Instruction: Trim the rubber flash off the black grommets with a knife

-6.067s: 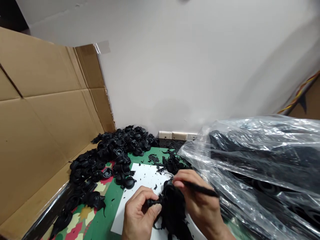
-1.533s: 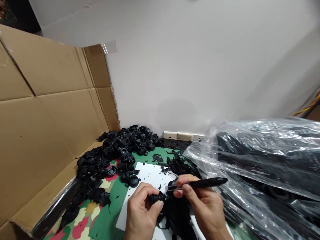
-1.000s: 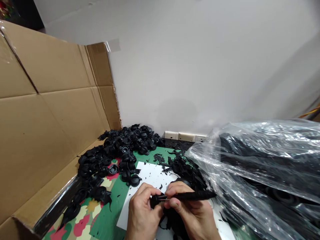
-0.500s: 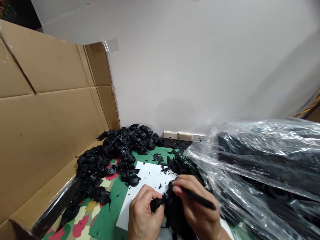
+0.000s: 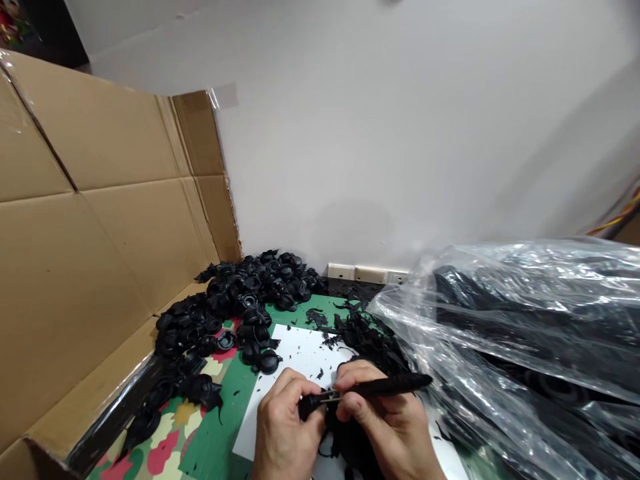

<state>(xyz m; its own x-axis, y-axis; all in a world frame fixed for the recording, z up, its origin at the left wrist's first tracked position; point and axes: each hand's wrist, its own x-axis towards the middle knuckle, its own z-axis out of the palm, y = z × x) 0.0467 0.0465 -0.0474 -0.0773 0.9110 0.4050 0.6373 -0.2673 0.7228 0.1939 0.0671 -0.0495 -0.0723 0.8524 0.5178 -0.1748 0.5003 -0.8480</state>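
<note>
Though partly behind fingers (image 5: 299, 385), a rounded black piece (image 5: 306, 407).

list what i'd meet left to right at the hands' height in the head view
Tan folded cardboard, black rounded rubbery-looking pieces, left hand, right hand, clear crinkled plastic bag.
</note>
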